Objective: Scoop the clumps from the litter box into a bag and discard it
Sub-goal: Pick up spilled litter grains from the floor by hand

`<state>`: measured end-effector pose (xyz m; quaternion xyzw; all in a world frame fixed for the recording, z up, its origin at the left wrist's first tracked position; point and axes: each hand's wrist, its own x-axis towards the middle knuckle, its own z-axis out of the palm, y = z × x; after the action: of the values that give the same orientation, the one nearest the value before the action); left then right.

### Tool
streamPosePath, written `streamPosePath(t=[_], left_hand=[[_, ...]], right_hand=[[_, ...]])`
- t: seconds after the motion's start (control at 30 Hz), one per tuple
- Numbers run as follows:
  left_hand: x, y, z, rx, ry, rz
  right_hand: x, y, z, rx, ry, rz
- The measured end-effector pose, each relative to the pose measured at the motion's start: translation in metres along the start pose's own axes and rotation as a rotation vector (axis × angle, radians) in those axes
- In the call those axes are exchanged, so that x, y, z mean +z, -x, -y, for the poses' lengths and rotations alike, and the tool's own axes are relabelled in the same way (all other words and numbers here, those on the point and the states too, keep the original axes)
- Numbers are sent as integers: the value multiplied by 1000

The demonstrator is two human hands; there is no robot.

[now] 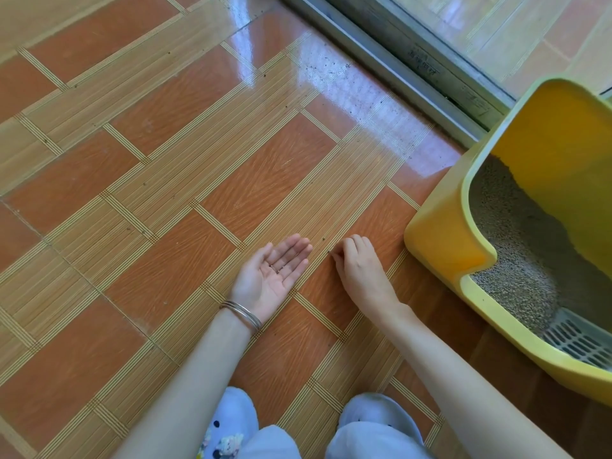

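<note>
The yellow litter box [440, 240] stands on the floor [165, 260] just right of the right hand [359, 270], clear of its fingers [356, 241] — curled, knuckles up, tips at the floor; whether they pinch anything cannot be told. The left hand [275, 273] lies palm-up, fingers straight — a few grains [276, 268] on it.

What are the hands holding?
The left hand carries a few grains on its open palm. Whether the right hand pinches one cannot be told.

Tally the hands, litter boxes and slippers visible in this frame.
Hands: 2 (left hand, right hand)
Litter boxes: 1 (yellow litter box)
Slippers: 2 (left slipper, right slipper)
Total: 5
</note>
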<state>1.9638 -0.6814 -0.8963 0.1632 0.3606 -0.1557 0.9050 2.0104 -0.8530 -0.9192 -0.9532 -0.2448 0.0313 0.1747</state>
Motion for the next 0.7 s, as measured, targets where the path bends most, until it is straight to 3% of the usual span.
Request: streamPosePath(t=[0.17,0.27,0.37,0.5,0.7], left_hand=[[9,-4,9,-35,9,-14],[15,-6,15,-49,-11,-12],[19,-7,18,-56,-13,-4],[17,-6,12,-45,32,16],[0,-1,-8,31,124,21]], right_hand=[[-24,4,16,103,-362,-43],[-36,6,36,58,-489,-47],[-40,9,37,59,-522,-75],[-42,3,17,225,-585,-163],[-21,-18,-7,204,-461,17]])
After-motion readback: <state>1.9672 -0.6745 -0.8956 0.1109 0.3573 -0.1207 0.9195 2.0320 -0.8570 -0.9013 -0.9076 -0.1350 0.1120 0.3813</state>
